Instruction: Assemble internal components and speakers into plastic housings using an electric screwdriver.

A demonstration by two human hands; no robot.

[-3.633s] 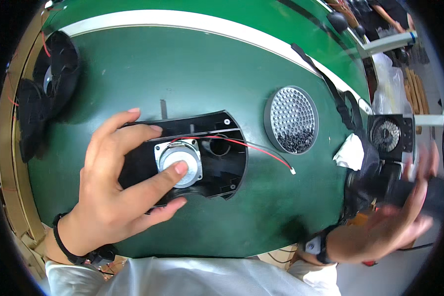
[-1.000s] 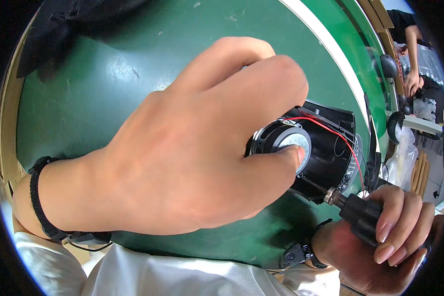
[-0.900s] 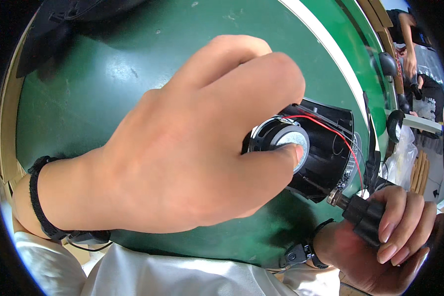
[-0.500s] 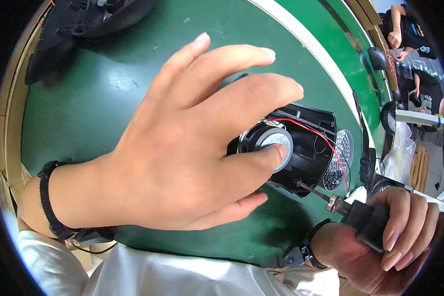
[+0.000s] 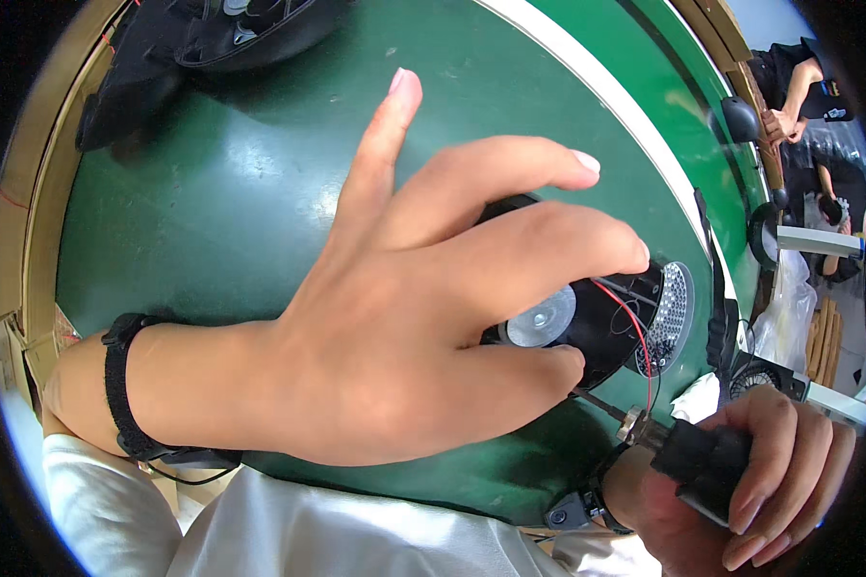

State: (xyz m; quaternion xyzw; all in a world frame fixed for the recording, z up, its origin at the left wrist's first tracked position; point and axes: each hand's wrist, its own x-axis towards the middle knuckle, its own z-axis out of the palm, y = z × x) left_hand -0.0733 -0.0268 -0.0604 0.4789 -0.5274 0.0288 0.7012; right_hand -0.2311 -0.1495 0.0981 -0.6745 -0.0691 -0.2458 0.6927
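Observation:
My left hand reaches across a curved black speaker housing, thumb at its near edge and bent fingers over its far side, gripping it. Part of the housing is hidden under the hand. Between thumb and index finger shows a round silver speaker magnet. Red and black wires run from the housing toward its near right. My right hand is wrapped round the black handle of a power screwdriver. Its thin bit points at the housing's near edge beside my left thumb; the tip is hidden there.
A perforated grille piece adjoins the housing's right side on the green table. At the far left lies a larger black shell. Clear plastic bags and a small fan are at the right. Other people work beyond.
My left hand has moved right and nearer, its thumb shifting off the magnet toward the housing's near edge. The screwdriver has moved slightly left and nearer, still in my right hand.

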